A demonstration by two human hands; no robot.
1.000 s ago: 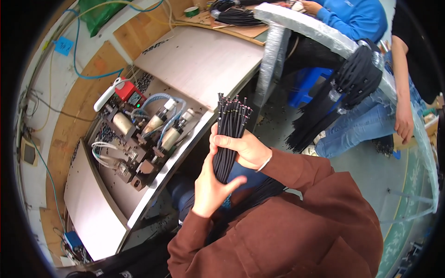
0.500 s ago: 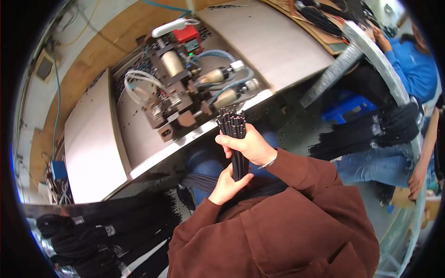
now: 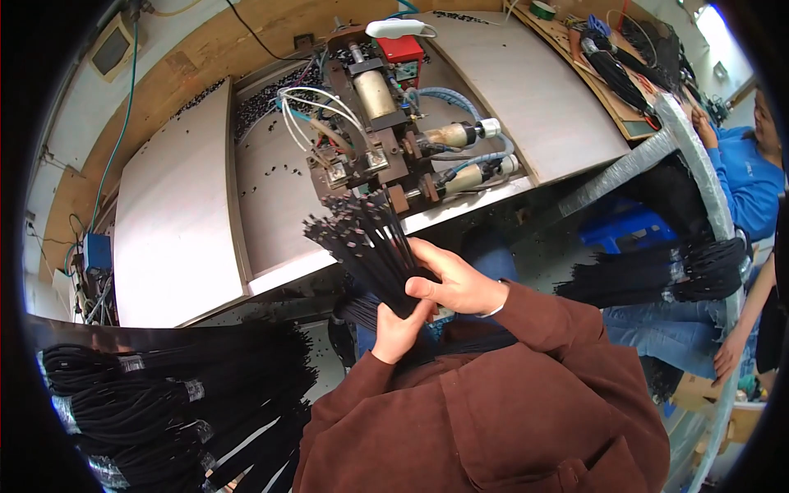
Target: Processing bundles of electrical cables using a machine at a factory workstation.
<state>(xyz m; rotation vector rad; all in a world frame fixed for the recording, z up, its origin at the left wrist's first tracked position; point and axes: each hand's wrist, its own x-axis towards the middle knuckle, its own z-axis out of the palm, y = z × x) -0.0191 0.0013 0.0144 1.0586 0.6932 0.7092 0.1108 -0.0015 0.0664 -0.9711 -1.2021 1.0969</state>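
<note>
A bundle of thin black cords is in both my hands, its tips fanned out toward the upper left in front of the machine. My left hand grips the bundle from below, fingers closed round it. Higher up on the right, my right hand is closed on the same cords, thumb pressed across them. The lower part of the cords runs behind my hands and over my lap, mostly hidden. Just beyond the tips stands a machine with metal cylinders, clamps and air hoses.
The metal-topped table has small black bits scattered over it. Piles of tied black cords lie at the lower left. More cords hang over a plastic-wrapped rail at right. A person in blue sits beyond, near a blue stool.
The cord tips have spread from a tight upright bunch into a loose fan leaning left. My right hand has slid lower, close to my left. The view has shifted.
</note>
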